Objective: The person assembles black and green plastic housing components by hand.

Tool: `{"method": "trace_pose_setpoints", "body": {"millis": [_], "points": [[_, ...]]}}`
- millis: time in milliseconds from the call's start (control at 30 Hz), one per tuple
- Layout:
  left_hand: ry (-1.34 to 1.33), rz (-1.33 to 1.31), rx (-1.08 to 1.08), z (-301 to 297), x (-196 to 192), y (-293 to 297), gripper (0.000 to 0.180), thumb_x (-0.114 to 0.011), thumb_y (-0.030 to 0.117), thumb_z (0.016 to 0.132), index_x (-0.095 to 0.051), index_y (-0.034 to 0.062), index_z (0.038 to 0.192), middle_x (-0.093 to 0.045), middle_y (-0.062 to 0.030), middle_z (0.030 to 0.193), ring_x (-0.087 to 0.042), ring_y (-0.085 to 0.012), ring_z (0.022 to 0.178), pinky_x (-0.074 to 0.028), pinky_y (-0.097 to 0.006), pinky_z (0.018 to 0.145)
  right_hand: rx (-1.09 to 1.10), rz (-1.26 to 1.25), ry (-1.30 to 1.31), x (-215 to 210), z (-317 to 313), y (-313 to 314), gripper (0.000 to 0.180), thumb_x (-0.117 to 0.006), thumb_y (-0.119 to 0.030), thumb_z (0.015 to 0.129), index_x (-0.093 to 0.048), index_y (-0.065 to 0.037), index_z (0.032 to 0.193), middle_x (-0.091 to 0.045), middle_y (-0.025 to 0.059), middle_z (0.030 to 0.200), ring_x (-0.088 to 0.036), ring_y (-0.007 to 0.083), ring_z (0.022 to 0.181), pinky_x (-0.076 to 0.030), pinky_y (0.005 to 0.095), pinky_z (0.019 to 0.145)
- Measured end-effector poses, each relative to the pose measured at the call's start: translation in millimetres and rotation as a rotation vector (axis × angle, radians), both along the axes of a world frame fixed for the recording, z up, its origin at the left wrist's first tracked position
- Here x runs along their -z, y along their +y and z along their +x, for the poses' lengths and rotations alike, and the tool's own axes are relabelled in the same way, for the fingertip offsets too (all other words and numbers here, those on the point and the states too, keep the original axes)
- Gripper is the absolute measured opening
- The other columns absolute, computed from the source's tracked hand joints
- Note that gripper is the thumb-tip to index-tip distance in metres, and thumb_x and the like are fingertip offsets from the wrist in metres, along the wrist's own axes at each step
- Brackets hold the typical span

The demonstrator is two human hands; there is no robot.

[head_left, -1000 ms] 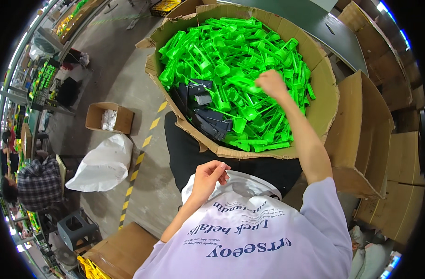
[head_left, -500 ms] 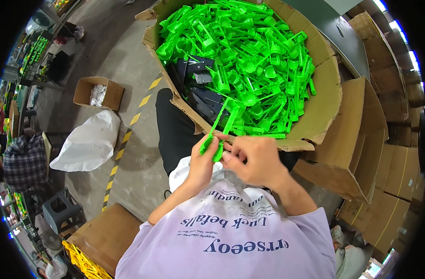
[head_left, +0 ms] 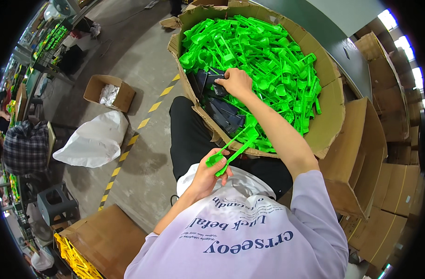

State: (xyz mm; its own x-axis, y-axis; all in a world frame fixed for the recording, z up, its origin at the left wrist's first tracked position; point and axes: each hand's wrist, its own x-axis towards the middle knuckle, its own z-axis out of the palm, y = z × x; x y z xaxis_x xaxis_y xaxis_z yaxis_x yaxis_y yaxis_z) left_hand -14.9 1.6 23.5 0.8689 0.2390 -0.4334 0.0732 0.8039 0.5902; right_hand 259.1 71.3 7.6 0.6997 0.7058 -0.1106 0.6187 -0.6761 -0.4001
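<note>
Low in front of my body, my left hand (head_left: 204, 180) is closed around the near end of a bright green plastic part (head_left: 235, 152). That part is long, with two narrow arms joined at the far end, which points toward the box. My right hand (head_left: 237, 83) reaches into a large cardboard box (head_left: 331, 122) and pinches a dark flat piece (head_left: 215, 76) at the box's left side. Several more dark flat pieces (head_left: 225, 114) lie just nearer to me. Beside them is a heap of green plastic parts (head_left: 268, 56), some with scoop-like ends.
Left of me, a white sack (head_left: 93, 139) and a small open carton (head_left: 111, 93) stand on the floor beyond a yellow-black stripe (head_left: 128, 145). A carton of yellow parts (head_left: 75, 258) sits at lower left. Open cardboard (head_left: 347, 153) and stacked boxes (head_left: 389, 190) stand right.
My right hand has left the green part near my lap and moved forward into the box, onto the dark pieces. My left hand keeps the green part, now slightly lower. The view has shifted.
</note>
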Motion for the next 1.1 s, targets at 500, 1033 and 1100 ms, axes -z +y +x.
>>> {"method": "trace_pose_setpoints", "body": {"millis": [500, 1033, 1100], "points": [[-0.044, 0.029, 0.085, 9, 5, 4, 0.019, -0.053, 0.02, 0.094, -0.051, 0.0029, 0.102, -0.06, -0.0118, 0.068, -0.057, -0.0173, 0.055, -0.045, -0.027, 0.049, 0.015, 0.997, 0.775, -58, 8, -54, 0.022, -0.049, -0.009, 0.086, -0.063, 0.008, 0.09, -0.067, 0.0167, 0.093, -0.066, 0.0232, 0.083, -0.056, 0.0364, 0.075], [0.047, 0.35, 0.045, 11, -6, 9, 0.01, -0.052, 0.009, 0.094, -0.056, -0.0002, 0.096, -0.061, -0.0072, 0.075, -0.055, -0.0108, 0.059, -0.045, -0.024, 0.053, -0.093, 1.279, 2.105, -131, -93, -115, 0.024, -0.044, -0.024, 0.086, -0.053, -0.01, 0.104, -0.04, 0.0072, 0.073, -0.042, 0.0188, 0.063, -0.038, 0.0281, 0.044], [0.049, 0.355, 0.046, 12, -6, 6, 0.01, -0.051, 0.009, 0.094, -0.055, -0.0001, 0.095, -0.06, -0.0075, 0.074, -0.055, -0.0113, 0.058, -0.046, -0.025, 0.053, -0.071, 1.267, 2.108, -131, -100, -121, 0.031, -0.044, -0.015, 0.085, -0.047, -0.007, 0.114, -0.045, 0.0103, 0.075, -0.046, 0.0199, 0.064, -0.044, 0.0301, 0.048]]}}
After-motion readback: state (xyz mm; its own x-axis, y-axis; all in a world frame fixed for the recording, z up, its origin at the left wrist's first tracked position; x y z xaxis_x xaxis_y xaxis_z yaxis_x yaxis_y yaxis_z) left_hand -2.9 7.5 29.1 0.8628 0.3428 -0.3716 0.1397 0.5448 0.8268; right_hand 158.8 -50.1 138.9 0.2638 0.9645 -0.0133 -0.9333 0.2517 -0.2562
